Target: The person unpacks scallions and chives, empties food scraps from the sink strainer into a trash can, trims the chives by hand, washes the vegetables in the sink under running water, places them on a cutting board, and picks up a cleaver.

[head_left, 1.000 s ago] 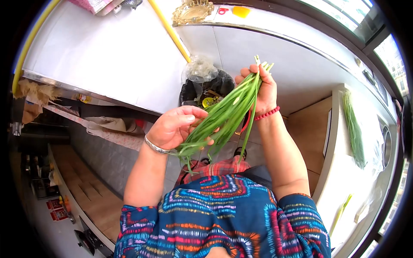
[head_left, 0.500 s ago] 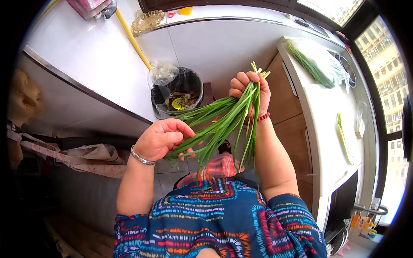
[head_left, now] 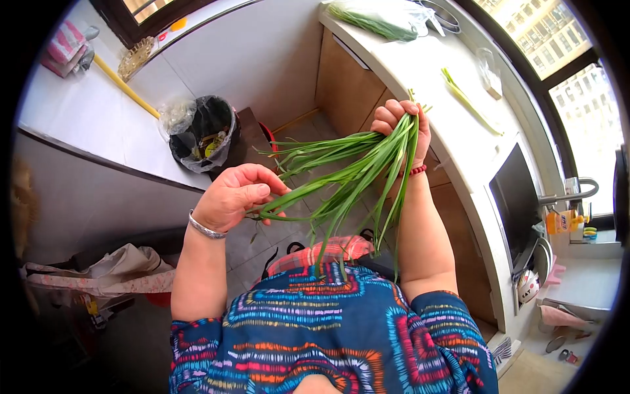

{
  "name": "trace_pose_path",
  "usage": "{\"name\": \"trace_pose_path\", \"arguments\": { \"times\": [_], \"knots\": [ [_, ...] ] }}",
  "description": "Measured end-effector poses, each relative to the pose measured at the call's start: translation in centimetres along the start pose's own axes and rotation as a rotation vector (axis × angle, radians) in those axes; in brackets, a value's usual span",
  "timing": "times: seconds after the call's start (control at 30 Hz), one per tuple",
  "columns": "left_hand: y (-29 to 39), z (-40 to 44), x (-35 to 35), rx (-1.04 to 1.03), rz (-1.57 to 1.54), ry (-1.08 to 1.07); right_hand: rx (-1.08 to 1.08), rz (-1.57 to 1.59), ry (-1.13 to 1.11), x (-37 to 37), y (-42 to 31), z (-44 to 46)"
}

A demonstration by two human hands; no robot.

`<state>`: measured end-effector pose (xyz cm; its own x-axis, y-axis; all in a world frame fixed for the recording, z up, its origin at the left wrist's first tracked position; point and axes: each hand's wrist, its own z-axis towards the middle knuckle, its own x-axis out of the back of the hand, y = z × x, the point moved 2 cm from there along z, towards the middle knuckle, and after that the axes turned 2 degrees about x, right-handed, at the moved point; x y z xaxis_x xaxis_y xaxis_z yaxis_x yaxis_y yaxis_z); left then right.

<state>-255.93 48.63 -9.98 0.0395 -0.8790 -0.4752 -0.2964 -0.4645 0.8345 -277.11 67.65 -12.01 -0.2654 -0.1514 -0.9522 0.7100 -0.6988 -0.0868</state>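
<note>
Our view swings rightward since the earlier frame, so the lined bin (head_left: 209, 113) slides out toward ten o'clock and more of the white counter (head_left: 459, 143) comes in at two to three. Between our hands, the long green leaves (head_left: 377, 157) spread into a wider fan: one group points free toward the bin, another runs down to our left hand (head_left: 231, 197) at nine o'clock. That opening sets single leaves apart, which we judge makes them easier to look over and sort.

Our right hand (head_left: 401, 125), between one and two o'clock, closes in a fist round the pale ends, which poke out above it. Our left hand curls loosely at the leaf tips, thumb and fingers near them; we cannot tell whether it pinches any. The leaves hang mid-air, over the floor. On the counter, bagged greens (head_left: 371, 21) lie just past twelve and loose stalks (head_left: 469, 102) at two.
</note>
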Motion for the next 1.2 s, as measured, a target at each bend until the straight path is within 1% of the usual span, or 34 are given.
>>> {"name": "trace_pose_path", "arguments": {
  "times": [0.13,0.2,0.33,0.4,0.47,0.53,0.57,0.63,0.67,0.73,0.77,0.8,0.87,0.9,0.93,1.0,1.03,1.2],
  "knots": [
    [-0.4,2.7,-3.0,-0.034,0.032,-0.091,0.094,0.001,-0.009,-1.0,-4.7,-2.6],
    [-0.8,4.3,-5.2,0.048,0.059,-0.112,0.156,-0.011,-0.007,-1.5,-7.6,-4.6],
    [-2.7,8.7,-10.4,0.061,0.071,-0.146,0.236,-0.103,-0.061,-3.1,-14.2,-8.9],
    [-3.9,11.4,-13.0,0.017,0.109,-0.130,0.290,-0.123,-0.108,-4.3,-17.7,-11.6],
    [-4.7,13.7,-16.5,0.058,0.102,-0.155,0.338,-0.146,-0.138,-5.4,-21.1,-14.4],
    [-5.5,16.0,-19.5,-0.017,0.291,-0.088,0.391,-0.172,-0.140,-6.7,-24.2,-16.9],
    [-5.9,17.0,-21.2,-0.018,0.297,-0.105,0.407,-0.186,-0.150,-7.3,-25.6,-18.1],
    [-6.5,18.8,-24.3,-0.158,0.475,0.058,0.434,-0.213,-0.165,-8.3,-28.3,-20.3],
    [-7.0,19.5,-26.0,-0.156,0.480,0.042,0.441,-0.215,-0.173,-9.0,-29.4,-21.5],
    [-7.3,20.6,-29.4,-0.490,0.678,0.070,0.477,-0.233,-0.165,-10.2,-31.2,-23.4],
    [-7.3,21.0,-31.6,-0.665,0.763,0.036,0.481,-0.252,-0.172,-10.6,-32.1,-24.3],
    [-7.1,21.1,-33.9,-0.799,0.848,0.028,0.497,-0.259,-0.174,-10.9,-32.8,-25.0],
    [-7.8,21.8,-36.6,-1.063,1.088,-0.034,0.546,-0.265,-0.150,-11.3,-33.9,-26.6],
    [-8.1,22.2,-37.6,-1.212,1.150,-0.044,0.564,-0.270,-0.147,-11.5,-34.3,-27.2],
    [-8.3,22.7,-38.4,-1.213,1.145,-0.066,0.579,-0.260,-0.146,-11.6,-34.6,-27.6],
    [-8.6,23.3,-39.6,-1.353,1.227,-0.150,0.618,-0.251,-0.144,-11.7,-35.1,-28.3],
    [-8.8,23.8,-40.1,-1.380,1.247,-0.160,0.639,-0.253,-0.138,-11.8,-35.2,-28.6],
    [-8.7,25.6,-41.1,-1.410,1.265,-0.263,0.714,-0.279,-0.117,-12.7,-34.7,-29.3]
  ]
}}
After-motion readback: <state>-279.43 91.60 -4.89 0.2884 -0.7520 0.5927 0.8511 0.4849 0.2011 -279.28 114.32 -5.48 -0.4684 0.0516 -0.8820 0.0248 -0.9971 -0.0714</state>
